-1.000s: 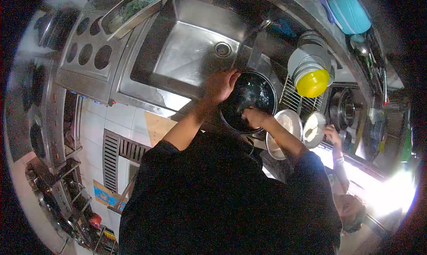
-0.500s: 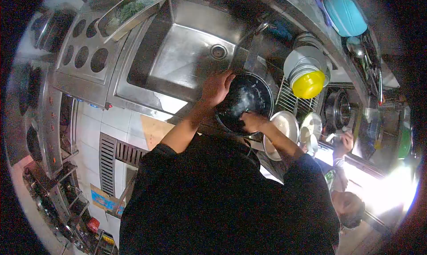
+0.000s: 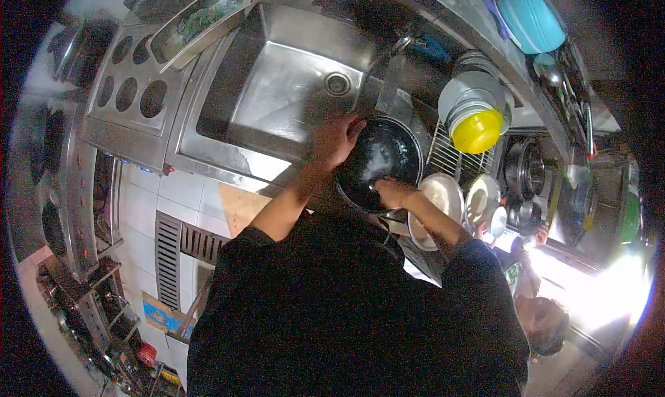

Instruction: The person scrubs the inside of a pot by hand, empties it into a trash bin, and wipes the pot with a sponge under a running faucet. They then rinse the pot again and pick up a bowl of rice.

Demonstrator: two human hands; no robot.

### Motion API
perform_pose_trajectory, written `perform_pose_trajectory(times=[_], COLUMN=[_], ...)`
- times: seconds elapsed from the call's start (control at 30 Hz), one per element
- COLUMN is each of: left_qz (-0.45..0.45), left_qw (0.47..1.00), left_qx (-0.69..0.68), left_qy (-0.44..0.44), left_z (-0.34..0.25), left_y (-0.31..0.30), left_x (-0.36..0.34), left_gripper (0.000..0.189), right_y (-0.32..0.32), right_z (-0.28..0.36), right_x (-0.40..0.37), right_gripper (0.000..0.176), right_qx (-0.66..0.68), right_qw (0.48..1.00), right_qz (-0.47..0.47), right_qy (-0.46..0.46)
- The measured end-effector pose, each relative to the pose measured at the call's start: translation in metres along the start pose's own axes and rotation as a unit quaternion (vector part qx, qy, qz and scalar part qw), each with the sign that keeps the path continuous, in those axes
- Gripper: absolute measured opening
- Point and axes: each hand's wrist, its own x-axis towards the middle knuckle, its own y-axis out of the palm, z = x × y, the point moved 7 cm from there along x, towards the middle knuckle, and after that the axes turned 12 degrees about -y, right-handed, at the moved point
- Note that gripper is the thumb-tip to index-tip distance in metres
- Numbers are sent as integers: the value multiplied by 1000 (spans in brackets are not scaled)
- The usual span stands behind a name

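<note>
Two hands in shot at that mark? — desk

Both. From my remote seat I logged the left hand point(image 3: 337, 139) clamped over the far-left rim of the dark pot point(image 3: 384, 155), fingers hooked inward. It had the pot in a firm hold. — operator

And the right? — desk

The right hand point(image 3: 393, 191) sat at the pot's near rim, fingers curled down into the bowl. It was too dark and small for me to tell whether it gripped anything. — operator

Where was the pot? — desk

At the right edge of the steel sink point(image 3: 277, 99), between the basin and a wire rack point(image 3: 443, 155). I noted wet glints inside it. Whether it rested on the ledge or hung in the grip, I could not tell. The drain point(image 3: 338, 84) lay just beyond the left hand, and the tap point(image 3: 400, 47) beyond the pot. — operator

Surroundings? — desk

A yellow bowl point(image 3: 476, 130) sat at the front of a stack of white dishes point(image 3: 467, 92), past the rack. Some pale round plates point(image 3: 443, 196) stood just right of the right forearm. There was a teal tub point(image 3: 530, 20) far top right. A tray of greens point(image 3: 201, 20) lay top left, beside a steel panel with round holes point(image 3: 131, 85). A second person point(image 3: 544, 321) showed at the lower right, well apart from the pot, half lost in glare — operator
</note>
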Motion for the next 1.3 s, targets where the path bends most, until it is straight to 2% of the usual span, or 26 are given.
perform_pose_trajectory(times=[0.07,0.17,0.2,0.23,0.3,0.33,0.37,0.4,0.47,0.5,0.53,0.67,0.77,0.83,0.87,0.93,0.97,1.03,1.07,1.2,1.27,1.3], left_qz=[11,17,16,-4,-24,-6,11,9,81,79,65,38,24,37,50,66,80,81,80,100,51,51], left_qw=[1000,999,1000,999,999,1000,1000,1000,996,996,998,999,1000,999,999,998,996,996,996,994,998,998], left_qx=[-19,-4,-5,-18,-31,-12,7,6,-4,-5,-3,-33,-13,-2,8,22,36,21,7,25,-24,-25], left_qy=[10,27,25,26,26,9,-8,-10,-29,-31,-22,-4,15,13,10,-10,-30,-35,-39,-32,20,19], left_z=[3,19,18,17,15,16,18,11,-8,-7,-6,-6,11,11,11,4,2,5,6,4,18,10], left_y=[1,16,16,13,11,15,18,8,-11,-9,-8,-10,13,12,13,7,5,9,10,8,26,16], left_x=[-3,-5,-8,-10,-12,-9,-6,-6,-3,-3,-4,-6,-5,-6,-7,-8,-7,-4,-3,-3,-3,-4], left_gripper=[27,35,35,36,37,37,37,37,36,36,36,36,41,44,48,49,50,50,49,49,49,49], right_y=[-3,-55,-61,-65,-81,-83,-82,-76,-61,-59,-72,-71,-56,-47,-43,-35,-37,-36,-25,-46,-75,-84], right_z=[2,28,22,20,24,25,20,12,-13,-17,-7,7,6,4,6,12,16,40,35,51,50,56], right_x=[-1,-38,-41,-41,-41,-43,-42,-38,-26,-27,-34,-34,-33,-32,-32,-34,-36,-49,-44,-65,-67,-68], right_gripper=[39,36,28,28,25,35,38,41,47,50,53,54,58,55,55,48,48,45,47,59,70,70], right_qx=[-22,-62,-105,-106,-329,-339,-392,-474,-700,-719,-603,-551,-499,-431,-430,-215,-214,-128,-182,-72,-182,-182], right_qw=[999,996,989,989,940,930,910,875,712,691,794,828,854,886,887,962,962,971,970,976,974,974], right_qz=[24,28,2,4,64,115,107,77,-37,-49,7,44,82,99,100,73,74,169,153,188,31,32], right_qy=[26,54,106,105,65,79,79,67,47,52,79,89,121,137,136,155,155,111,43,79,128,128])
